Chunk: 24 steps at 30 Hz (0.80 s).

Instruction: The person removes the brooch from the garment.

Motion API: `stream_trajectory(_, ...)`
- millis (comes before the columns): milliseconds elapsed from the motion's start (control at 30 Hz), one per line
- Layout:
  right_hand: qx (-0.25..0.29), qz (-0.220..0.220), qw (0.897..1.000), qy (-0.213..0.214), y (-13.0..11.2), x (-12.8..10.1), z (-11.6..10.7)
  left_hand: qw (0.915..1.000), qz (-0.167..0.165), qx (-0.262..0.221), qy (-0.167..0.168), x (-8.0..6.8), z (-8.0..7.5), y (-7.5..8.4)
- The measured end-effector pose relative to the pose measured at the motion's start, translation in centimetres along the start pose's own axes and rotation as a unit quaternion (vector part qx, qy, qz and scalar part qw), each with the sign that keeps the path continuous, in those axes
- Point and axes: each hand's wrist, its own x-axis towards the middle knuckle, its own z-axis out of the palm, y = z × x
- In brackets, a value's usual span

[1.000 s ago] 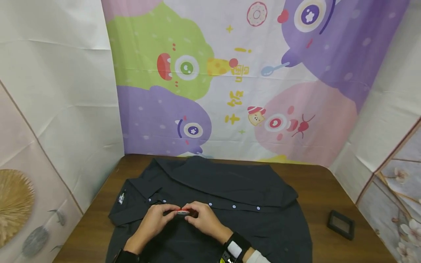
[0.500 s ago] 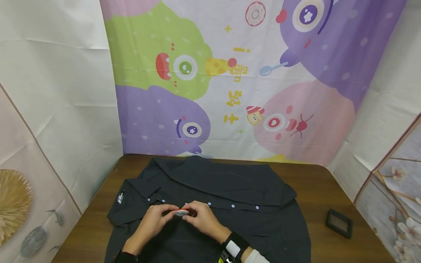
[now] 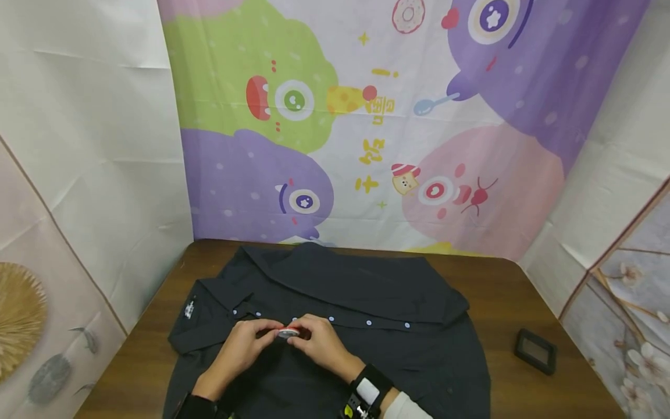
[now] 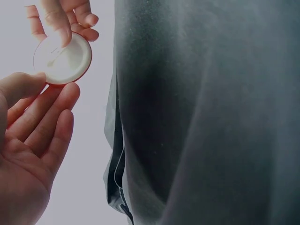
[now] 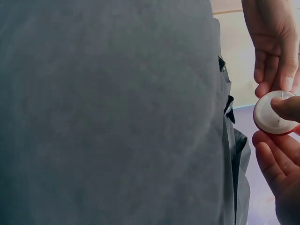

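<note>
White with a red rim, the disc [image 3: 288,333] sits pinched between both hands just above the shirt [image 3: 366,291], near its button row. The left hand [image 3: 242,347] holds its near edge with thumb and fingertips; the right hand [image 3: 314,344] grips the other side, thumb on its face

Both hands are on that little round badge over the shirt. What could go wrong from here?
The round badge is held only by fingertips of the left hand and right hand, so it could slip onto the dark shirt. Its back seems to carry a pin, which might prick a finger or snag the cloth.
</note>
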Motion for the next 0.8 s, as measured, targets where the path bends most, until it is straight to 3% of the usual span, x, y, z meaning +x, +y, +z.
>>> stream_trajectory(800, -0.014, -0.018, 1.0, 0.017, -0.27, 0.09, -0.03, 1.0, 0.003, -0.004, 0.004, -0.05, -0.13, 0.2)
